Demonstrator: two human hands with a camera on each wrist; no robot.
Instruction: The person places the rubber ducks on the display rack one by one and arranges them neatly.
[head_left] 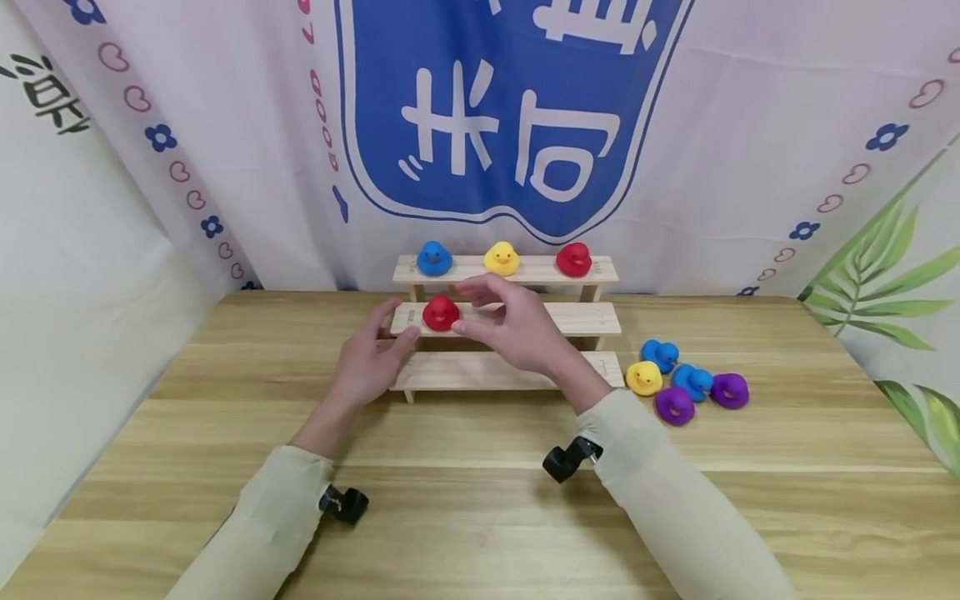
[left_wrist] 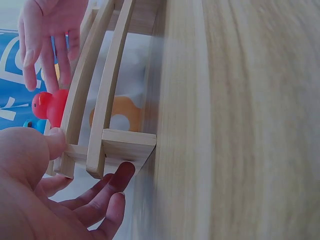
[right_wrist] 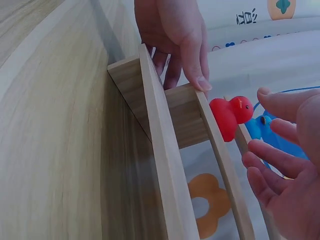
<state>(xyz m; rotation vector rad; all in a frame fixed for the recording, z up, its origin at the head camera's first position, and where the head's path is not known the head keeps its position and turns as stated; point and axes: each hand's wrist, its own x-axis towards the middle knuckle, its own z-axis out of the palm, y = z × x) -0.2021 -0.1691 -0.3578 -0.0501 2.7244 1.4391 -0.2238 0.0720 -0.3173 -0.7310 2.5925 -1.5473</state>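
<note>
A three-tier wooden display stand (head_left: 480, 371) stands on the table. At its left end, my left hand (head_left: 369, 357) grips the middle tier, its thumb (right_wrist: 196, 70) on top and its other fingers (left_wrist: 102, 200) around the end and below. On that tier sits a red rubber duck (head_left: 441, 313). My right hand (head_left: 517, 321) hovers just right of the duck, fingers spread and loosely bent; the right wrist view shows a gap between them. The top tier carries a blue duck (head_left: 434, 258), a yellow duck (head_left: 502, 259) and another red duck (head_left: 573, 260).
Right of the stand, loose ducks lie close together on the table: blue ducks (head_left: 693, 382), a yellow duck (head_left: 644, 378) and purple ducks (head_left: 675, 406). Behind the stand hangs a white cloth (head_left: 285, 192) with a blue printed emblem.
</note>
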